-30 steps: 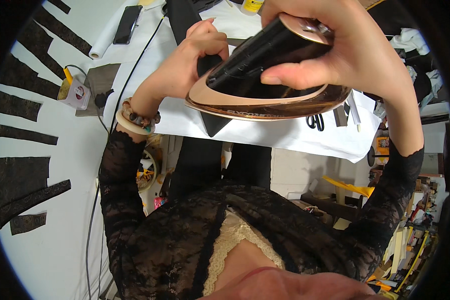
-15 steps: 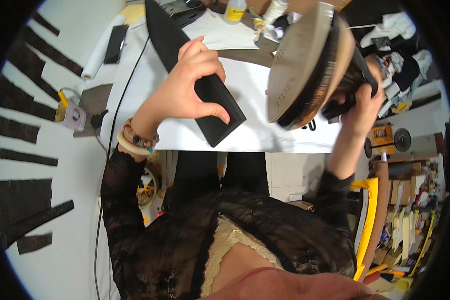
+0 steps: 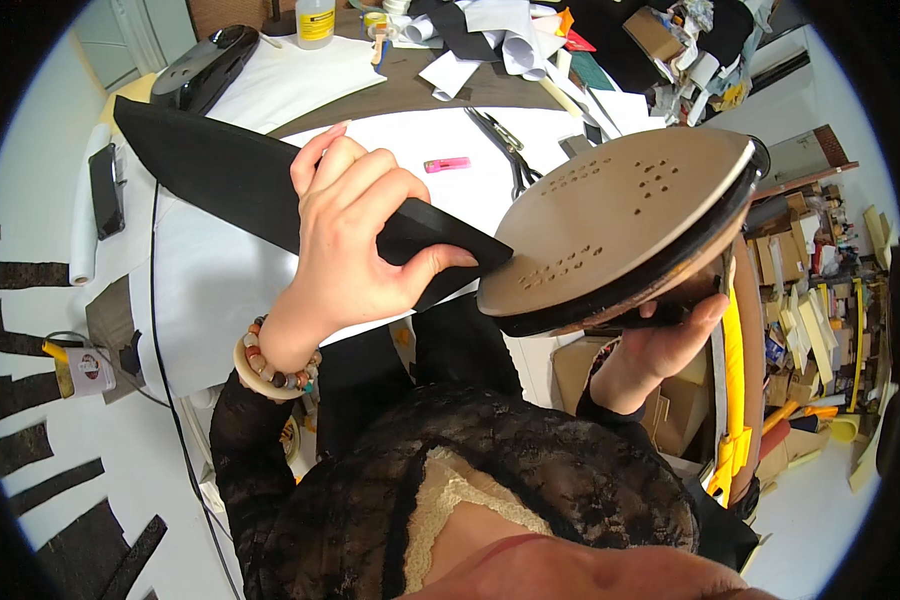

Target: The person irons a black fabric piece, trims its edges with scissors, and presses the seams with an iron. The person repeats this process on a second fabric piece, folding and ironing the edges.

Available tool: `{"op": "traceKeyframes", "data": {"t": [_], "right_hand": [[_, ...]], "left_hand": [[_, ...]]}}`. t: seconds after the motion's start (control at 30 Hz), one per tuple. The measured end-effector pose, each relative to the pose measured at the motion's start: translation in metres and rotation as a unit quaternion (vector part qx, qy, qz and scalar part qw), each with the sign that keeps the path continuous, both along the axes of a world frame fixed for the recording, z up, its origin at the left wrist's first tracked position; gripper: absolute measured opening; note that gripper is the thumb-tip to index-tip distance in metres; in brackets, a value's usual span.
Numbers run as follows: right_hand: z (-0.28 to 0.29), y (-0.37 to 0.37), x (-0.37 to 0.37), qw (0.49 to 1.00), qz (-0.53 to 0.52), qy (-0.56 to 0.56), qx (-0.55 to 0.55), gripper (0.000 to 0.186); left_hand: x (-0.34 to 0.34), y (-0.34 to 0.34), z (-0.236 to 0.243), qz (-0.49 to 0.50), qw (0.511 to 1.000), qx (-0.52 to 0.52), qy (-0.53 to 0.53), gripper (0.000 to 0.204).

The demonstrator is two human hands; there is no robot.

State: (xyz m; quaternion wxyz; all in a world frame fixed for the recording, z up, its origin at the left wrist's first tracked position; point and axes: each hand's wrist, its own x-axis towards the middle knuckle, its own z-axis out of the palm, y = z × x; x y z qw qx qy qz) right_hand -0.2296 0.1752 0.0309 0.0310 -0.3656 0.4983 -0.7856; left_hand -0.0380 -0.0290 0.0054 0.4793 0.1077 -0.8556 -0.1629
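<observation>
My left hand [image 3: 355, 240] is closed on a long black piece [image 3: 210, 165], stiff-looking and pointed at its far left end, with the thumb laid along its near edge. In my right hand [image 3: 670, 350] is a steam iron [image 3: 620, 215], tipped so that its beige soleplate with small steam holes faces up and to the left. The near right end of the black piece meets the soleplate's left edge in view; whether they touch I cannot tell. Most of the iron's handle is hidden behind its body.
Black scissors [image 3: 515, 160] and a small pink object [image 3: 447, 164] lie on white sheeting [image 3: 400, 130]. Behind stand a bottle with a yellow label [image 3: 315, 25] and a shiny black appliance [image 3: 205, 70]. A black cable [image 3: 160, 330] runs down the left, past a phone [image 3: 106, 190].
The iron has come down toward me, its soleplate turning upward and its left edge nearing the black piece. My left hand has tilted the black piece flatter, its far end swinging left.
</observation>
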Motion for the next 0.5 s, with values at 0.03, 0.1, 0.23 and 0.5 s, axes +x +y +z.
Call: {"op": "traceKeyframes", "data": {"t": [0.03, 0.1, 0.23, 0.5], "right_hand": [[-0.002, 0.003, -0.002, 1.0, 0.004, 0.008, 0.0, 0.054], [-0.004, 0.008, -0.002, 1.0, -0.011, 0.023, -0.013, 0.051], [0.001, 0.008, 0.01, 0.997, -0.073, 0.004, 0.009, 0.053], [-0.005, 0.015, 0.017, 0.999, -0.04, -0.012, 0.022, 0.053]], "left_hand": [[-0.003, 0.0, -0.001, -0.001, 1.0, 0.0, 0.005, 0.043], [-0.006, 0.002, 0.0, -0.01, 1.0, 0.003, 0.014, 0.043], [-0.009, 0.001, -0.004, -0.018, 0.999, 0.004, 0.035, 0.043], [-0.002, 0.005, -0.007, -0.01, 0.999, 0.003, 0.049, 0.043]]}}
